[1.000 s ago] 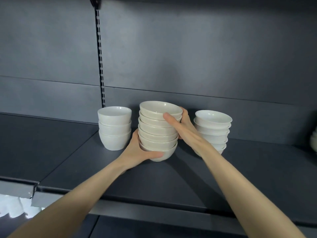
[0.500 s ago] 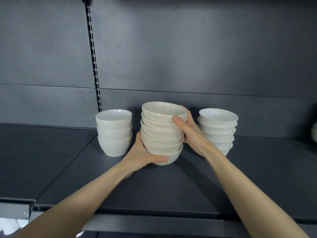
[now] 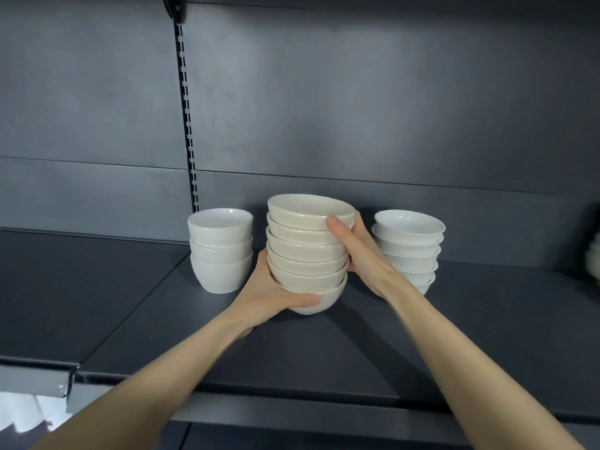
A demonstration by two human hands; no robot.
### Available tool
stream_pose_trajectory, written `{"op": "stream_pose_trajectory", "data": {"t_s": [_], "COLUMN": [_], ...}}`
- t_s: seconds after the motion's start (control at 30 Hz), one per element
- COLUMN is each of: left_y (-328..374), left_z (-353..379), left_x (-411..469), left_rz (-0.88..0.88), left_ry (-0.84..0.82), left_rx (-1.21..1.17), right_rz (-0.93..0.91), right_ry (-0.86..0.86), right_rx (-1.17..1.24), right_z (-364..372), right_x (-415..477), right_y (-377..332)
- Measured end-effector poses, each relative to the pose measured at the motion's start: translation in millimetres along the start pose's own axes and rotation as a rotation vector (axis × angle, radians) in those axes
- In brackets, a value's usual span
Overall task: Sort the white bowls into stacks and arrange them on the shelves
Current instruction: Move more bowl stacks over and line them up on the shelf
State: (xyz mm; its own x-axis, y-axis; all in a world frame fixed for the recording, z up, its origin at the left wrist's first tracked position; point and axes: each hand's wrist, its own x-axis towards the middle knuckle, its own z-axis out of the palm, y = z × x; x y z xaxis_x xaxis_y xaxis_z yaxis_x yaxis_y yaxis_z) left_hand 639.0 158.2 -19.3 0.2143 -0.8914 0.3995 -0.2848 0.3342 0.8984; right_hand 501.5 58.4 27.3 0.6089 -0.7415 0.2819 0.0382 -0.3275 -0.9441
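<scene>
Dark grey metal fills most of your view: the back panel (image 3: pixel 357 108) rises behind everything, with a slotted upright (image 3: pixel 186 125) running down it left of centre. Below it lies the matte dark shelf (image 3: pixel 324 352) you are reaching over, and a second shelf section (image 3: pixel 65 287) adjoins it on the left.

Your middle stack (image 3: pixel 305 251), six cream bowls nested together, stands between the two other stacks toward the back of the shelf and leans slightly to the left at the top. You cannot tell from here whether its base touches the shelf or hangs just above it.

To its right, near but apart, the right stack (image 3: pixel 409 245) of whiter shallow bowls sits on the shelf, partly hidden by your right wrist. To the left, the left stack (image 3: pixel 220 251) of three deeper white bowls sits just beside your left hand.

Your left hand (image 3: pixel 269 297) cups the lowest bowls, thumb (image 3: pixel 305 300) pressed across the front of the bottom one, fingers wrapped out of sight behind. Your right hand (image 3: pixel 360 251) grips the upper bowls from the right, thumb tip (image 3: pixel 337 224) on the top bowl's rim, fingers curled round the far side.

A sliver of more pale crockery (image 3: pixel 594 254) shows at the far right edge, too cropped to identify.
</scene>
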Motion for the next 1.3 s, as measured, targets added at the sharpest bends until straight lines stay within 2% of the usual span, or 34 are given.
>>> {"op": "stream_pose_trajectory", "data": {"t_s": [0.3, 0.57, 0.77, 1.07, 1.3], "left_y": [31.4, 59.3, 60.7, 53.9, 43.8], "left_z": [-4.9, -65.1, -158.5, -331.0, -471.5], "left_x": [-54.4, -119.4, -167.0, -265.3, -303.4], "left_rz": [-0.004, -0.013, -0.013, -0.069, -0.135], "left_ry": [0.118, 0.293, 0.430, 0.607, 0.575], "left_rx": [0.016, 0.110, 0.177, 0.318, 0.344], "right_rz": [-0.057, -0.086, -0.103, -0.134, -0.112], "right_ry": [-0.113, -0.301, -0.441, -0.573, -0.596], "right_rx": [0.046, 0.097, 0.151, 0.192, 0.230], "right_z": [18.2, 105.2, 212.2, 425.1, 564.5], "right_x": [-31.0, -34.2, -25.2, -22.3, 1.5], "right_y": [-24.8, -50.1, -76.4, -92.1, -108.3]}}
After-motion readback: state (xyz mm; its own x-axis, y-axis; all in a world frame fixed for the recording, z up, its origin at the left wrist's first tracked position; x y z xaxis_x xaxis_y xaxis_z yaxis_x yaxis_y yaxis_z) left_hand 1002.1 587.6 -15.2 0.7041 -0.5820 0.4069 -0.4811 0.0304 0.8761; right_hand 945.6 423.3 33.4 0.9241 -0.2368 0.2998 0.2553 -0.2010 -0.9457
